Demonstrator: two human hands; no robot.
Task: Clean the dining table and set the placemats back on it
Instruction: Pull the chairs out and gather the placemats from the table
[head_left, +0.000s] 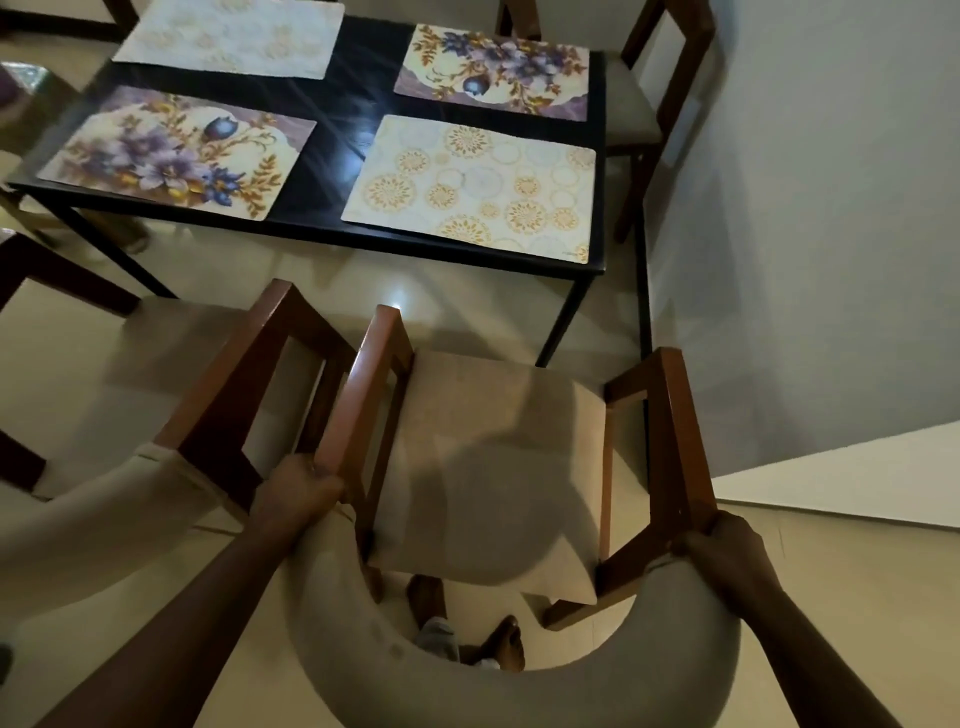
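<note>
The dark dining table (337, 156) stands ahead with several placemats lying flat on it. Two show purple flowers, at near left (171, 150) and far right (493, 73). Two are pale with gold circles, at near right (472, 187) and far left (228, 36). In front of me stands a wooden chair (483, 467) with a beige seat and curved padded back, a little short of the table. My left hand (296, 491) grips its left armrest end. My right hand (722, 545) grips its right armrest end.
A second wooden chair (223, 415) stands close on the left, touching or nearly touching mine. Another chair (660, 78) sits at the table's right end by the grey wall (831, 208). My feet (467, 639) show on the tiled floor below the chair back.
</note>
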